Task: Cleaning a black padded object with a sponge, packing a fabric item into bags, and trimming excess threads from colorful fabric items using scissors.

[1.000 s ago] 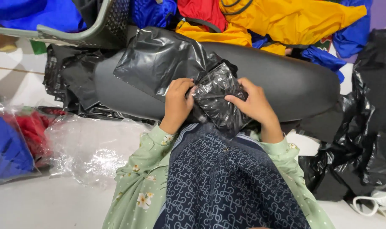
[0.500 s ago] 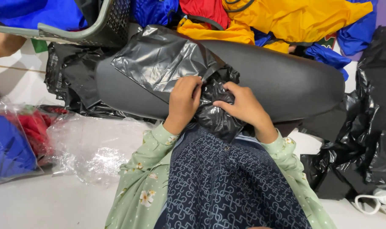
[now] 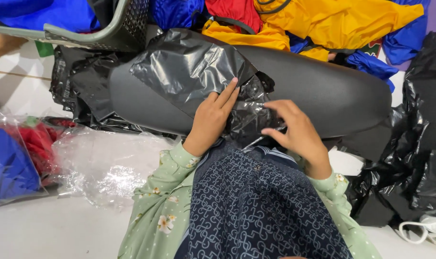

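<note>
Black plastic bag point(image 3: 203, 72): crumpled, lying across a dark rounded cushion point(image 3: 333, 96) at 12 o'clock from the lap. Left hand point(image 3: 211, 117): flat, fingers straight, pressing the bag down (nothing gripped). Right hand point(image 3: 294, 132): fingers half curled, tips on the bag's bunched end. Clear plastic wrap point(image 3: 108, 165) on the floor at 9 o'clock; yellow garment point(image 3: 333, 21) at 1 o'clock.

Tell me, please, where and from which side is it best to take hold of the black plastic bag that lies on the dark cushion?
Probably at the flat upper flap of the black plastic bag, coming from the far left corner. That part lies smooth and free on the dark cushion, while the crumpled near end is under the left hand and beside the right hand.
</note>
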